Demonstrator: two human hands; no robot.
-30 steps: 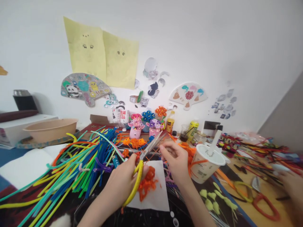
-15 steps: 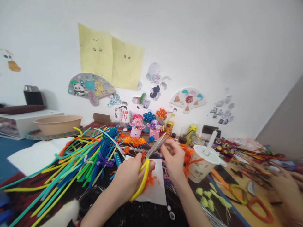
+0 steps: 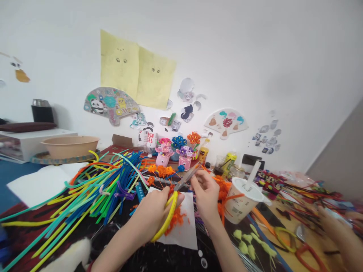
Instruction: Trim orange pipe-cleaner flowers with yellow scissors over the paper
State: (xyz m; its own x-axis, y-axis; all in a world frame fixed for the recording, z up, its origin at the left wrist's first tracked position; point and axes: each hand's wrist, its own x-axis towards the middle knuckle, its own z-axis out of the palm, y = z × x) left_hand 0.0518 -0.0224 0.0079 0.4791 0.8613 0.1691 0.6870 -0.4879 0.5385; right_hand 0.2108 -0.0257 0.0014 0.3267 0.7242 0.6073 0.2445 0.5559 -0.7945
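My left hand (image 3: 151, 211) is closed around a pair of scissors (image 3: 166, 223) with yellow handles, the blades pointing up and away to the right. Close by the blades, my right hand (image 3: 207, 194) has its thumb and fingers pinched together; what they hold is too small or hidden to make out. Beneath both hands lies a white sheet of paper (image 3: 188, 240), with orange fluff clippings (image 3: 177, 218) scattered over it. Orange pipe-cleaner flowers (image 3: 161, 171) are just beyond the scissors.
Colourful pipe cleaners (image 3: 110, 192) spread in a heap on the left. Right of my hands stands a lidded drink cup (image 3: 241, 200) with a straw. Potted pipe-cleaner flowers (image 3: 185, 162) line the back. Another person's arm (image 3: 340, 230) and orange-and-yellow scissors (image 3: 309, 255) are at the far right.
The scissor blades and my right hand stay close together, with only slight shifts. The view has moved a little. At the far right, the other person's hand has moved and is blurred.
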